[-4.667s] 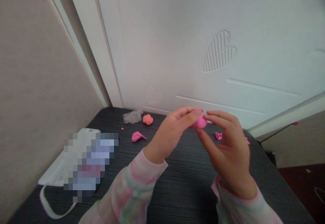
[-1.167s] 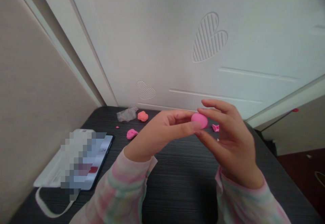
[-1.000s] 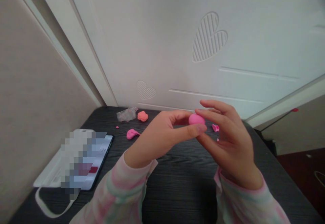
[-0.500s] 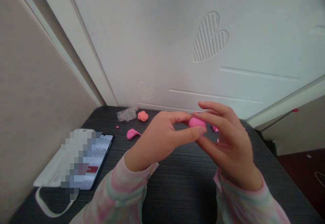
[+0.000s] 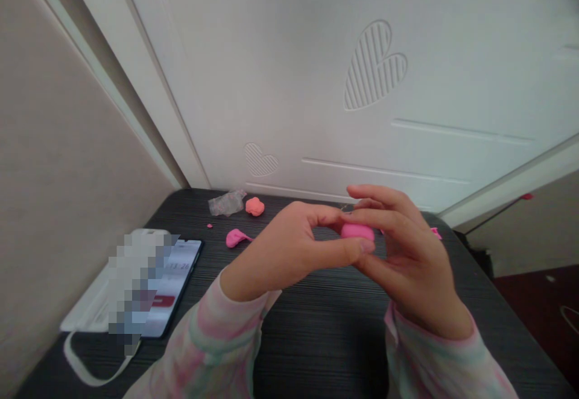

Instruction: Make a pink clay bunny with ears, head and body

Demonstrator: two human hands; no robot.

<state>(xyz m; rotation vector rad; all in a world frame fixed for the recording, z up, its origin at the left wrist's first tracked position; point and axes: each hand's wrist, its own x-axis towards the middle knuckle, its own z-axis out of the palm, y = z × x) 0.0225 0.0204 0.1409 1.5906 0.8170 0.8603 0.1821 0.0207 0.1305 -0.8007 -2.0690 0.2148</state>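
A smooth pink lump of modelling clay (image 5: 357, 232) is held between both hands above the dark table. My left hand (image 5: 298, 239) pinches it, the thumb along its near side and the fingers behind. From the right, my right hand (image 5: 402, 248) grips the same lump, with the index finger over its top and the thumb beneath; its upper fingers are lifted away. Behind my left wrist lies a pink clay piece with a thin tail (image 5: 235, 238). Farther back sits an orange clay lump (image 5: 255, 207).
A crumpled clear wrapper (image 5: 227, 204) rests beside the orange lump. On the left are a phone (image 5: 181, 266) and a white strapped case (image 5: 90, 302), partly blurred out. Bits of pink (image 5: 435, 233) show behind my right hand. A white panel with hearts (image 5: 289, 85) rises behind the table (image 5: 316, 339).
The pink clay lump has moved slightly down and to the right between my fingers, and it looks a little flatter. My right fingers have shifted slightly left over it.
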